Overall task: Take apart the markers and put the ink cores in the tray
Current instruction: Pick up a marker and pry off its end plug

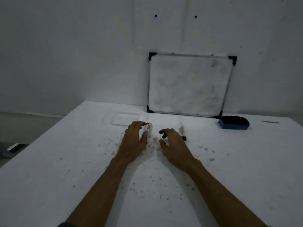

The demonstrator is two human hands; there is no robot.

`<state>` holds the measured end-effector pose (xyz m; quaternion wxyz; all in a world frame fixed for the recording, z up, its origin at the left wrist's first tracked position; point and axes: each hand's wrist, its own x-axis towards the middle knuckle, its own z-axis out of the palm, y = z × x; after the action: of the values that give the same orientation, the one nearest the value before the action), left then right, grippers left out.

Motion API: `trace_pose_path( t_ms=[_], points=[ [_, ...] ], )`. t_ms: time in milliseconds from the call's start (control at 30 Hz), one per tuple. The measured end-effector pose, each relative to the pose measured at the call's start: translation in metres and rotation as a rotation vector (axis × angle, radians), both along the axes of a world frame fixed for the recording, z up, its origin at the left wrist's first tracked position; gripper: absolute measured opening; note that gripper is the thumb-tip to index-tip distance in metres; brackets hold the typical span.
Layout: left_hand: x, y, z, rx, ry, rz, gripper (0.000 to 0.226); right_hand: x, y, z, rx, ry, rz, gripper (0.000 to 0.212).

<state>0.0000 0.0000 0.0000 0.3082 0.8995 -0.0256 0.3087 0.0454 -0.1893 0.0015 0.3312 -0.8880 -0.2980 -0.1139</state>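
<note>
A white marker with a dark tip (pixel 148 128) lies on the white table just right of my left hand (pixel 135 140); its fingertips and thumb touch the marker's two ends. My right hand (pixel 173 145) hovers close by to the right, fingers curled and apart, holding nothing. A small black piece, perhaps a cap (pixel 184 138), pokes out from behind my right hand. A clear plastic tray (pixel 121 119) sits just beyond my left hand; nothing shows inside it.
A small whiteboard (pixel 190 84) leans against the wall behind the table. A blue and black eraser (pixel 233 122) lies at its right foot. Ink specks cover the table's middle. The table's left edge (pixel 49 131) drops to the floor.
</note>
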Motion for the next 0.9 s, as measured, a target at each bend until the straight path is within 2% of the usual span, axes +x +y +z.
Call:
trace_pose_path(
  t_ms=[100,233,333,433,533,633,767,900],
  points=[
    [0.01,0.003,-0.004,-0.062,-0.031,0.04,0.033,0.01,0.01,-0.008,0.049,-0.031,0.002,0.031],
    [0.014,0.001,-0.006,-0.023,0.146,0.1,0.028,0.016,0.003,-0.009,0.169,0.002,-0.054,0.026],
    [0.016,-0.002,-0.008,-0.002,0.197,0.15,0.026,0.018,0.001,-0.007,0.236,0.038,-0.077,0.024],
    [0.016,-0.006,-0.004,-0.1,0.232,0.237,0.032,0.018,0.003,-0.006,0.253,0.046,-0.072,0.023],
    [0.016,-0.006,-0.001,-0.162,0.26,0.314,0.028,0.018,0.003,-0.007,0.265,0.068,-0.08,0.023],
    [0.014,-0.005,0.004,-0.149,0.332,0.336,0.025,0.017,0.003,-0.006,0.244,0.075,-0.083,0.023],
    [0.011,-0.006,0.008,-0.029,0.39,0.329,0.029,0.014,0.002,-0.006,0.216,0.047,-0.074,0.023],
    [0.004,-0.005,0.014,-0.126,0.352,0.294,0.03,0.009,0.001,-0.005,0.234,0.047,-0.064,0.024]
  ],
)
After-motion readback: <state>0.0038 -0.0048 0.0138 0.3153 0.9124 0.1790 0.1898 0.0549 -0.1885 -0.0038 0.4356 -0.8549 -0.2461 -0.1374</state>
